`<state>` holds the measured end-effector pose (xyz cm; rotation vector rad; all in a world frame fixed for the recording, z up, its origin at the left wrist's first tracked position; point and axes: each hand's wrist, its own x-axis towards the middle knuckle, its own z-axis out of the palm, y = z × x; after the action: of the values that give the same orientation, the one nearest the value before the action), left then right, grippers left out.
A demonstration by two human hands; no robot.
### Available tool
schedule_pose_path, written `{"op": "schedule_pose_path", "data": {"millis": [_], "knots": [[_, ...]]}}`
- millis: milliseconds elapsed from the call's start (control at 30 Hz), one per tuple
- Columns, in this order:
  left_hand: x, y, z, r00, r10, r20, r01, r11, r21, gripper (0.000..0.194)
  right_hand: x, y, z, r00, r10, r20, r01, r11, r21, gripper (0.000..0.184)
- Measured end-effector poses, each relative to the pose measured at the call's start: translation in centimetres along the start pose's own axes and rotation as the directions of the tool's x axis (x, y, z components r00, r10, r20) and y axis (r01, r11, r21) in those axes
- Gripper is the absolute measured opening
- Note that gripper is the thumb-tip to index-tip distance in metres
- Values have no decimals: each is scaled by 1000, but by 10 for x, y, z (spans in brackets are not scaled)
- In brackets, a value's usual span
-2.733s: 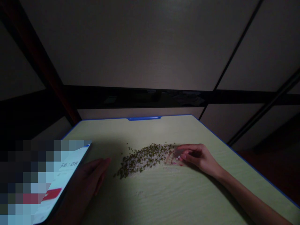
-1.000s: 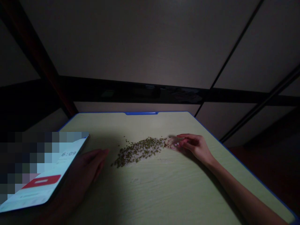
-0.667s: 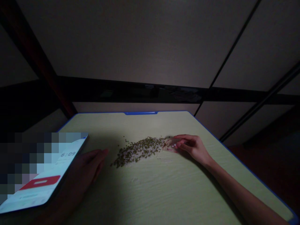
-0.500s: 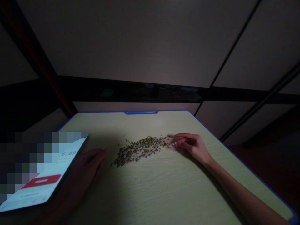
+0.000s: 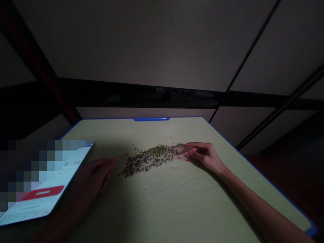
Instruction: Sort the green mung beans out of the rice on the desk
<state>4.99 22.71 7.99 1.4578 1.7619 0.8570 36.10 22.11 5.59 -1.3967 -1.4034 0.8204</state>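
Note:
On the pale green table (image 5: 162,202) lies a long, loose heap of small green bean-like grains (image 5: 149,158) mixed with paler ones. At its right end my right hand (image 5: 206,154) bends over the tabletop, thumb and fingers drawn together. White and reddish bits (image 5: 186,153) show at its fingertips; whether they are pinched or just touched is hard to see. My left hand (image 5: 100,173) rests in shadow left of the heap, fingers curled in and apart from the grains. Nothing shows in it.
A lit tablet (image 5: 54,182) leans at the left, beside my left forearm, with a running timer on it. The table has a blue rim and a blue handle (image 5: 151,119) at the far edge. Behind it stand pale cabinet panels (image 5: 141,44).
My right hand has shifted slightly left, closer to the heap. My left hand stays put. The timer has gone from 6:09 to 6:10, and the view has moved a little.

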Motion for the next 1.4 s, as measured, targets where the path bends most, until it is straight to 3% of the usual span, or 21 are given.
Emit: {"op": "schedule_pose_path", "data": {"millis": [233,667,933,1167,1400], "knots": [[-2,2,0,1000,5,-2,-5,1000,11,47,-4,-3,-5,994,11,107,-11,1000,5,32],[0,0,0,1000,18,11,-19,1000,24,48,-1,-5,-7,999,19,-27,-19,1000,-13,29],[-1,1,1,1000,28,-3,-28,1000,13,48,-2,-3,-3,999,28,16,-28,999,30,27],[-2,5,2,1000,1,-15,-1,1000,-16,47,-3,-7,1,997,71,-14,-70,995,78,28],[0,-2,1,1000,13,-7,-13,1000,0,49,-2,-6,-3,998,22,-57,-18,998,65,27]]}}
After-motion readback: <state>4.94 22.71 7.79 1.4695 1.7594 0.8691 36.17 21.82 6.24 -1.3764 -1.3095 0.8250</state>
